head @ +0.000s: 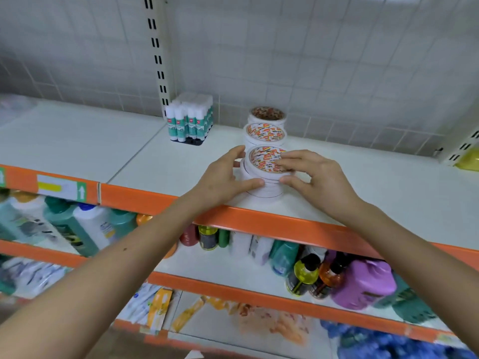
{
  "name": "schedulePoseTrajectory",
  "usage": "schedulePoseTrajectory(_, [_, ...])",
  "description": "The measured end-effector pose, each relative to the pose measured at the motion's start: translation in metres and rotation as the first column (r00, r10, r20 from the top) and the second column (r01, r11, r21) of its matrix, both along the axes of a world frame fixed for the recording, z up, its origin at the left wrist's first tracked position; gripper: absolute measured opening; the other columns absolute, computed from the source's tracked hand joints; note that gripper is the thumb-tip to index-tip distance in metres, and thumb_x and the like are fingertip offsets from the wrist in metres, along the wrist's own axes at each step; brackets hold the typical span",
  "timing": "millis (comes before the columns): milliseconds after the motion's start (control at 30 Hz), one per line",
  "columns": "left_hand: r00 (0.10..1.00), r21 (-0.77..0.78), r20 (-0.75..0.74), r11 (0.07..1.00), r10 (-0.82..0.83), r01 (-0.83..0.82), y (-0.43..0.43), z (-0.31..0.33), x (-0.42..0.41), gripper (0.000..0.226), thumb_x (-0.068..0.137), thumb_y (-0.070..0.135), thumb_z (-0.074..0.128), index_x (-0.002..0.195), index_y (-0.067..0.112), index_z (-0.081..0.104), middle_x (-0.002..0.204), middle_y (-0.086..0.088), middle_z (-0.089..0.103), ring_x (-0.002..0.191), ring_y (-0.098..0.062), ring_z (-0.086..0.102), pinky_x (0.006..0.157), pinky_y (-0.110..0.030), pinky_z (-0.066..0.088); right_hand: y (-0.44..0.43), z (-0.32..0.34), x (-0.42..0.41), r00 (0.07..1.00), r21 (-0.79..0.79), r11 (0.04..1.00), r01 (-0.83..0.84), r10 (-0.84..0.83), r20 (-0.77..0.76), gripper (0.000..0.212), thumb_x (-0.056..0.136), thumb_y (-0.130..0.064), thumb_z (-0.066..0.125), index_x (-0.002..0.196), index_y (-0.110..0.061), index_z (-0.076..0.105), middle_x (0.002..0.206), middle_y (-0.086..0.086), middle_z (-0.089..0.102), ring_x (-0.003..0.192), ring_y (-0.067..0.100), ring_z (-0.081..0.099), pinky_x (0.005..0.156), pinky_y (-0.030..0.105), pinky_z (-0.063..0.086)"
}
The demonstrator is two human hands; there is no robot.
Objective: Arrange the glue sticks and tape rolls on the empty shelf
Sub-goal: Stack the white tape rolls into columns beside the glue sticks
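Note:
On the white top shelf (375,193) three stacks of white tape rolls with orange labels stand in a row running front to back. The nearest stack (261,164) sits by the shelf's front edge. My left hand (228,174) grips its left side, thumb low on the front. My right hand (313,172) holds its right side, fingers lying over the top label. Behind it stand the middle stack (265,133) and the far stack (268,114). A block of white and teal glue sticks (190,120) stands upright on a dark tray at the back, left of the tape.
An orange lip (272,221) runs along the shelf's front. A slotted upright post (158,55) rises behind the glue sticks against the tiled wall. Lower shelves hold bottles (363,281) and packets. A yellow item (469,159) sits at the far right.

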State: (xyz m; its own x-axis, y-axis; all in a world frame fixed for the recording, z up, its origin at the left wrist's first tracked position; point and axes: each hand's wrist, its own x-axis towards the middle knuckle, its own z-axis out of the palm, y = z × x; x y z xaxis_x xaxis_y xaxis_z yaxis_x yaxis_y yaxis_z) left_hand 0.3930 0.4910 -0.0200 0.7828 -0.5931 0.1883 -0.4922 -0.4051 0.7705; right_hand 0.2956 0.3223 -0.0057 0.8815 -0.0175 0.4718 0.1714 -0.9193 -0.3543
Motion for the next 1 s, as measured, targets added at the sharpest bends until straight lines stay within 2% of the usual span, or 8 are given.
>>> schedulePoseTrajectory(133, [1.0,-0.003,-0.014,1.0,-0.008,0.008,-0.002,0.0,0.001,0.086,0.074,0.03,0.073,0.143,0.013,0.025,0.144,-0.001,0.04,0.125,-0.013,0.044,0.086,-0.015,0.038,0.003,0.0,0.001,0.977,0.301,0.938,0.173,-0.123,-0.176,0.072,0.074,-0.025,0.073,0.137,-0.015,0.039,0.142,0.003,0.041,0.127,0.015,0.043,0.102,0.021,0.037])
schedulePoseTrajectory(233, [1.0,-0.028,-0.029,1.0,0.002,-0.003,-0.003,0.0,-0.001,0.083,0.075,0.029,0.074,0.142,0.012,0.028,0.143,-0.002,0.042,0.127,-0.015,0.044,0.095,-0.019,0.037,0.004,-0.003,0.003,0.937,0.43,0.863,0.266,-0.125,-0.327,0.078,0.076,-0.025,0.071,0.141,-0.015,0.03,0.14,0.0,0.045,0.121,0.011,0.049,0.087,0.004,0.031])
schedulePoseTrajectory(367, [0.998,-0.078,-0.047,0.997,-0.03,0.026,-0.002,0.002,-0.005,0.073,0.075,0.024,0.074,0.138,0.013,0.038,0.135,0.0,0.05,0.117,-0.007,0.047,0.091,-0.015,0.036,0.006,-0.004,0.005,0.942,0.424,0.866,0.265,-0.138,-0.306,0.072,0.074,-0.028,0.073,0.136,-0.013,0.039,0.129,-0.002,0.055,0.116,0.011,0.054,0.094,0.014,0.039])
schedulePoseTrajectory(500, [0.998,-0.089,-0.056,0.996,-0.024,0.019,-0.003,0.001,-0.001,0.07,0.073,0.03,0.075,0.134,0.017,0.043,0.13,0.003,0.055,0.114,-0.007,0.05,0.093,-0.019,0.041,0.013,-0.005,0.005,0.956,0.424,0.874,0.238,-0.135,-0.259,0.039,0.073,-0.026,0.074,0.103,-0.021,0.048,0.114,-0.004,0.064,0.105,0.014,0.061,0.095,0.03,0.047])
schedulePoseTrajectory(600, [0.998,-0.097,-0.063,0.995,-0.023,0.017,-0.004,0.0,0.0,0.07,0.073,0.03,0.075,0.134,0.018,0.043,0.129,0.003,0.056,0.116,-0.01,0.052,0.092,-0.019,0.042,0.021,-0.003,0.002,0.966,0.504,0.834,0.223,-0.118,-0.232,0.061,0.075,-0.021,0.073,0.128,-0.011,0.044,0.11,-0.012,0.056,0.104,0.005,0.056,0.095,0.019,0.042])
schedulePoseTrajectory(667, [0.998,-0.104,-0.057,0.994,-0.026,0.02,-0.003,0.001,-0.001,0.069,0.074,0.028,0.075,0.134,0.016,0.042,0.124,0.007,0.055,0.108,-0.003,0.049,0.088,-0.013,0.04,0.022,-0.005,0.003,0.954,0.527,0.807,0.266,-0.141,-0.266,0.073,0.075,-0.024,0.072,0.135,-0.005,0.034,0.121,-0.01,0.053,0.112,0.004,0.053,0.099,0.02,0.04])
schedulePoseTrajectory(800, [0.997,-0.123,-0.069,0.992,-0.037,0.028,-0.002,0.0,-0.002,0.065,0.076,0.026,0.073,0.132,0.017,0.044,0.12,0.009,0.055,0.107,-0.002,0.05,0.085,-0.009,0.037,0.019,-0.01,0.005,0.937,0.465,0.826,0.318,-0.199,-0.286,0.044,0.073,-0.034,0.072,0.099,-0.004,0.051,0.11,0.003,0.066,0.105,0.022,0.061,0.096,0.038,0.046])
schedulePoseTrajectory(1000, [0.996,-0.114,-0.064,0.992,-0.06,0.052,-0.003,-0.001,-0.001,0.062,0.077,0.029,0.071,0.132,0.021,0.043,0.127,0.006,0.056,0.109,-0.004,0.051,0.091,-0.015,0.04,0.022,-0.01,0.005,0.955,0.428,0.86,0.276,-0.196,-0.223,0.051,0.078,-0.034,0.067,0.117,-0.004,0.053,0.117,0.008,0.064,0.111,0.03,0.055,0.095,0.045,0.044])
